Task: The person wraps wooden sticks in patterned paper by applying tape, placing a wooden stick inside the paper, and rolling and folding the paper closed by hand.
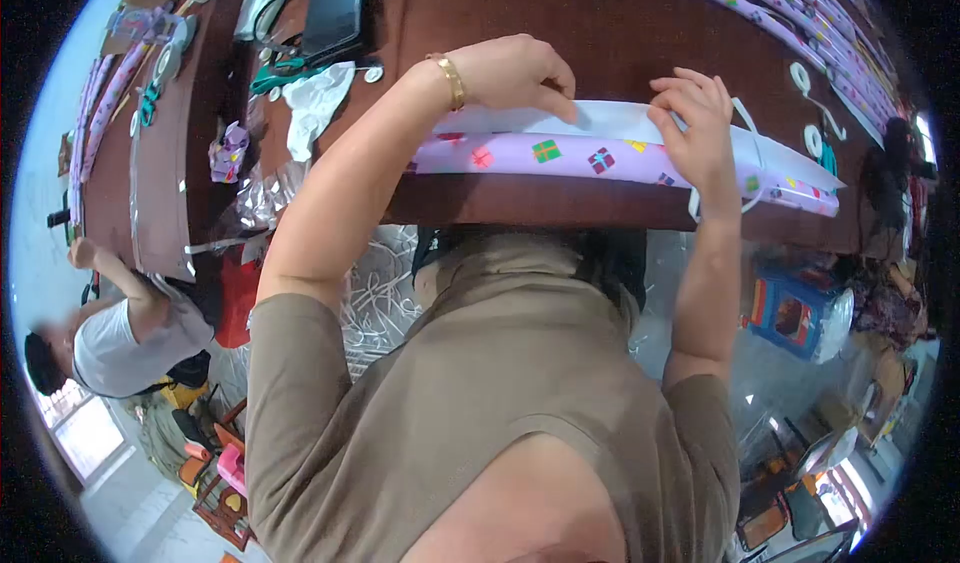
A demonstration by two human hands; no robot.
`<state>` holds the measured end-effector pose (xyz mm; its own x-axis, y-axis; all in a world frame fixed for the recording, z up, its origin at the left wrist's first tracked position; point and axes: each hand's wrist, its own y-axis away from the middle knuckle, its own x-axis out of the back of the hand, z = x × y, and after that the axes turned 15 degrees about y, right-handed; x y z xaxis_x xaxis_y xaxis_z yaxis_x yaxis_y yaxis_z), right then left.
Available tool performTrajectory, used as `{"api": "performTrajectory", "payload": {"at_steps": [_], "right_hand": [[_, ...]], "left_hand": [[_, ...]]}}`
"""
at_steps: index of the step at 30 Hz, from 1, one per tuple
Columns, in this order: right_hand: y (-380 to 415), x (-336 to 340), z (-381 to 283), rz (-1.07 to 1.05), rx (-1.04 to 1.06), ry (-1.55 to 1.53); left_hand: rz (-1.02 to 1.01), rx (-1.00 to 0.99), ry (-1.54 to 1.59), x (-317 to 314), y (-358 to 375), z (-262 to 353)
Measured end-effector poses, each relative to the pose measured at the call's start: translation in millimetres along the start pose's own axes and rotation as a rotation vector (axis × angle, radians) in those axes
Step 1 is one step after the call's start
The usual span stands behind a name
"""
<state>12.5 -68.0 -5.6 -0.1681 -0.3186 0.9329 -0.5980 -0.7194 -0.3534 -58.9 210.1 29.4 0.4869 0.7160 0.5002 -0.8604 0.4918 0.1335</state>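
Note:
A roll of lilac wrapping paper (520,157) printed with colourful gift boxes lies along the near edge of the brown table, its white inner side (615,117) turned up at the far edge. My left hand (515,73), a gold bracelet on its wrist, is over the left half of the roll; its fingers are bent and apart from the thumb, whose tip rests on the white side. Farther right, my right hand (695,123) has spread, bent fingers, with its thumb at the white edge. A thin white strip (757,143) loops around the roll near my right wrist.
Several patterned rolls (790,13) lie at the far right, near a tape roll (799,79). A dark tablet-like device (333,13), green-handled scissors (285,76) and crumpled white material (318,103) are at left. Another person (140,333) is at another table. White strips (375,293) litter the floor.

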Motion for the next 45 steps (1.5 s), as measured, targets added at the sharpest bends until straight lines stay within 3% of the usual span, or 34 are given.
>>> {"api": "performTrajectory", "payload": {"at_steps": [3,5,7,9,14,23,35,37,45], "right_hand": [[-1.5,3.2,-5.5,0.002,0.001,-0.029],[-1.1,2.1,-5.0,-0.006,-0.01,-0.001],[-2.0,1.8,-5.7,-0.012,-0.008,-0.01],[-2.8,0.6,-5.5,0.024,-0.007,-0.012],[-2.6,-0.7,-3.4,0.026,0.009,-0.014],[-3.2,2.5,-3.0,-0.05,-0.006,-0.014],[-3.5,5.4,-4.0,-0.058,-0.008,-0.021],[-3.6,5.5,-3.5,-0.064,-0.01,-0.024],[-3.5,4.7,-3.0,-0.069,-0.015,-0.035]], "left_hand": [[0.009,0.157,-0.004,8.2,15.9,4.8],[0.078,0.424,0.517,16.5,29.2,-1.8],[0.037,0.36,0.403,32.2,41.3,-18.4],[-0.052,0.17,0.093,40.9,54.9,-21.6],[-0.041,0.33,0.195,36.0,68.2,-14.4],[0.02,0.195,0.32,32.1,76.5,-27.8],[0.085,0.071,0.169,31.0,87.3,-34.9],[0.13,-0.022,0.166,29.5,89.7,-33.6],[0.064,0.062,0.247,31.2,90.9,-32.9]]}}
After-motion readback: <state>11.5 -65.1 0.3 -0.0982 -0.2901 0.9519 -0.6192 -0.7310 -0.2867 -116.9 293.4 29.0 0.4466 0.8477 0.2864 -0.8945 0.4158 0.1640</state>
